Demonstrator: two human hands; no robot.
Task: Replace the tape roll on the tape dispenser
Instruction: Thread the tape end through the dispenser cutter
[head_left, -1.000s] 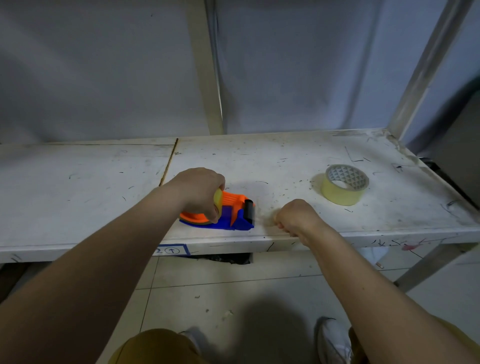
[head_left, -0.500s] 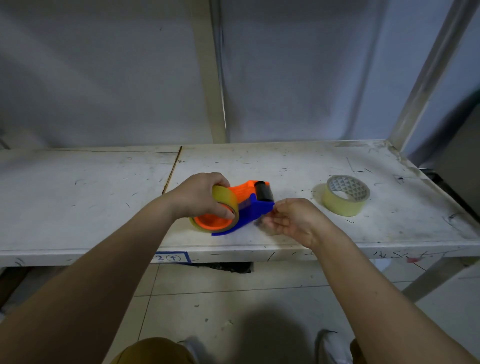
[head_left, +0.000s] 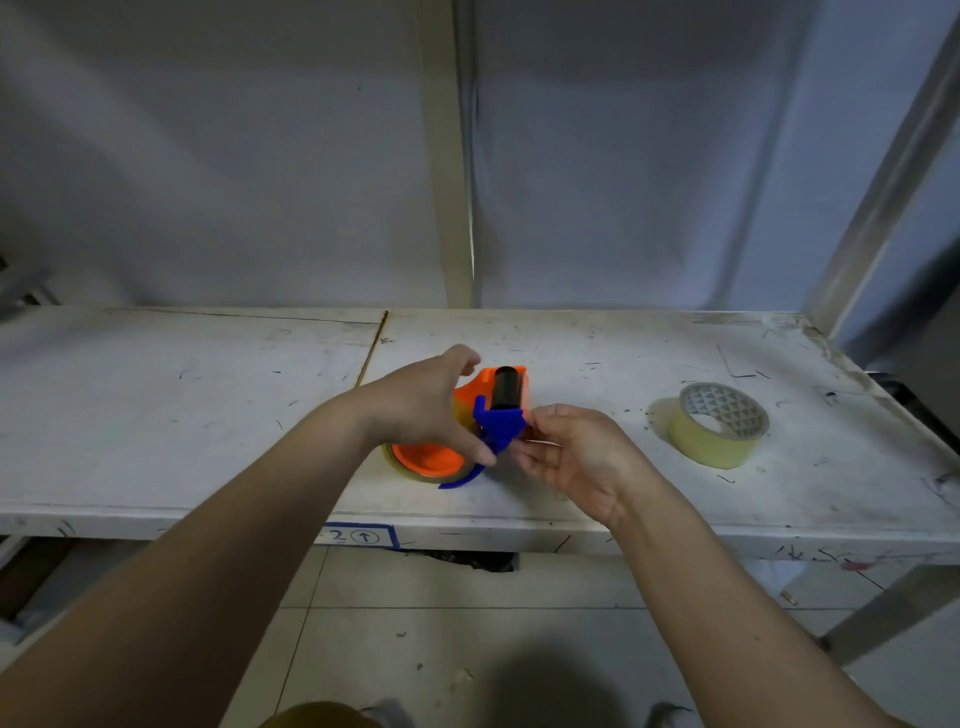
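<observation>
1. The left hand (head_left: 426, 410) grips the orange-and-blue tape dispenser (head_left: 480, 421), raised above the table (head_left: 208, 415).
2. The right hand (head_left: 576, 454), fingers loosely curled, touches the dispenser's blue end.
3. A spare tape roll (head_left: 719, 426) lies flat, well right of the dispenser.

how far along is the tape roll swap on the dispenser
Early. A roll still sits on the tape dispenser; nothing looks swapped. In hand: left hand grips the dispenser, right hand fingers its blue front. Left: swapping in the spare tape roll, untouched on the table.
</observation>
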